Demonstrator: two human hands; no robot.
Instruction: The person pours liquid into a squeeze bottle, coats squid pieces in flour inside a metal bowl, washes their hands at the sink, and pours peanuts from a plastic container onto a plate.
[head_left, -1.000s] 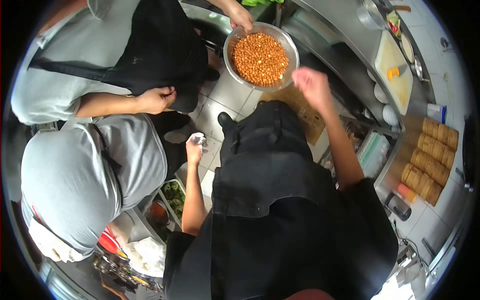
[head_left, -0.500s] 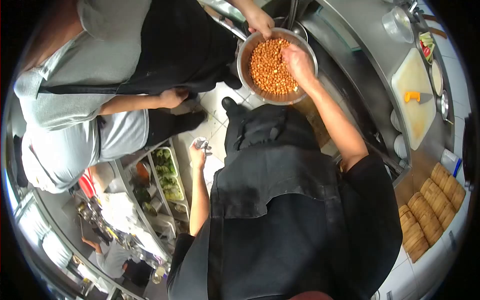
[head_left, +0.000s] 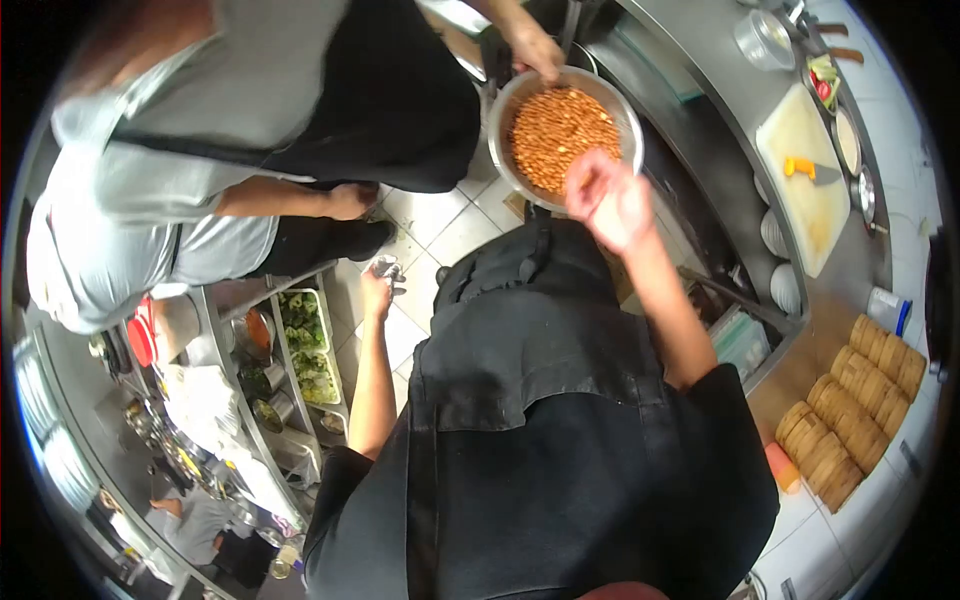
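My right hand is over the near rim of a steel bowl, blurred. Its fingers curl in towards the thumb; whatever they pinch is too smeared to make out. Reddish-brown peanuts fill much of the bowl. A co-worker's hand grips the bowl's far rim. Low on my left side, my left hand is closed around a small silvery-grey crumpled thing, its kind unclear.
A co-worker in a grey shirt stands close at my left. On the right counter lie a cutting board and an orange-handled knife. Bamboo steamers stand at lower right. Trays of greens sit in a left-hand unit.
My right hand has come up out of the peanuts and back towards me, past the bowl's near rim. My left hand still holds the silvery thing. The whole view has shifted slightly.
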